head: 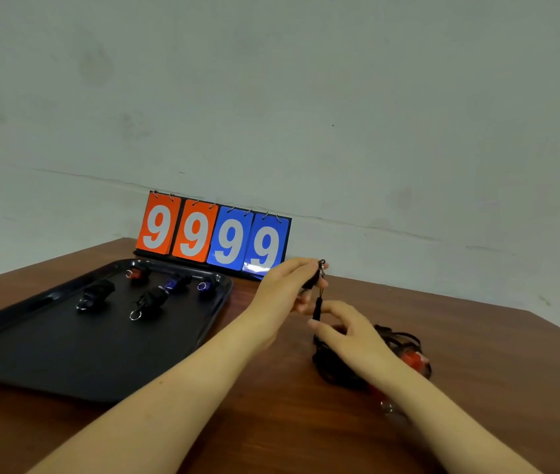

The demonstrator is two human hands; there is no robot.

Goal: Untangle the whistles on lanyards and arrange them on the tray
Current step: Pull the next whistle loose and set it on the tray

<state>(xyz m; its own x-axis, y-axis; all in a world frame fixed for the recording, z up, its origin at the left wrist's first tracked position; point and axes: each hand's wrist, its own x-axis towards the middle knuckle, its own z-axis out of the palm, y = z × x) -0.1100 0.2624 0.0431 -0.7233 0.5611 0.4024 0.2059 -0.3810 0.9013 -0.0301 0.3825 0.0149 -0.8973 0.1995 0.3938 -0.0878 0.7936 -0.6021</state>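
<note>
Left hand [285,285] pinching the black lanyard [317,307] by its clip, lifted above the worktop [271,422]; right hand [350,331] loosely closed on the cord below. Best drawn slowly upward, freeing loops from the tangled pile [340,367] beside the tray [49,354].

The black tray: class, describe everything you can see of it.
The black tray is a shallow rectangle with rounded corners and a raised rim, smooth and slightly glossy, perhaps plastic. It lies flat on the brown wooden table, left of both hands, in front of the flip scoreboard. Five whistles with bundled lanyards rest at its far end; the near part is bare. Neither hand touches it.
</note>
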